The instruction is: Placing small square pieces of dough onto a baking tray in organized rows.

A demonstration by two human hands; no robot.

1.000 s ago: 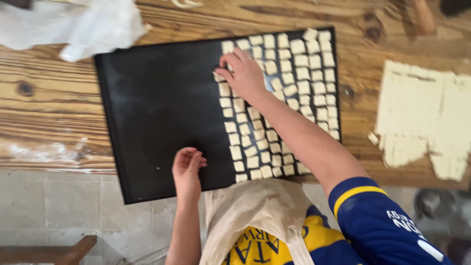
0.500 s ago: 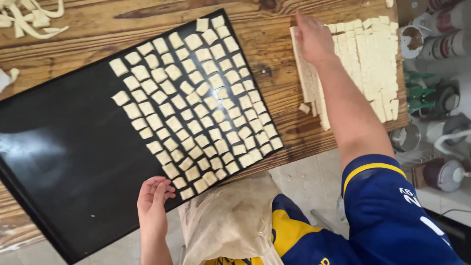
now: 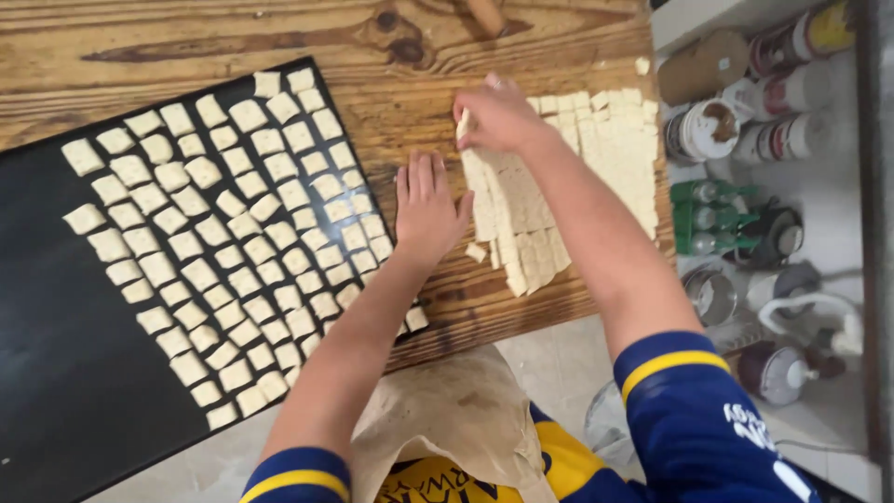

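Left hand (image 3: 426, 207): it lies flat on the wooden table (image 3: 233, 37), fingers straight and close together. It holds nothing. It rests between the black tray (image 3: 56, 373) and the sheet of cut dough (image 3: 568, 177), just beside the dough's near edge.

Right hand (image 3: 498, 116): its fingers are curled and pinched together on a small dough piece (image 3: 463, 124) at the top left corner of the cut dough. The hand covers part of that corner.

Cut dough: a pale, flat sheet, sliced into little squares. It lies on the table to the right of the tray. Some strips at the bottom edge have come a bit loose from the rest.

Dough squares (image 3: 233, 242): many small pale squares lie in rows on the right half of the tray. They sit near each other, mostly not touching.

Black tray: big, dark and flat. Its left part is bare. It lies tilted on the table.

Sleeves: dark blue with a yellow band on each arm.

Apron (image 3: 456, 410): tan cloth, low in the middle.

Shelf side: jars and bottles (image 3: 736, 214) stand and lie to the right of the table, some with green caps.
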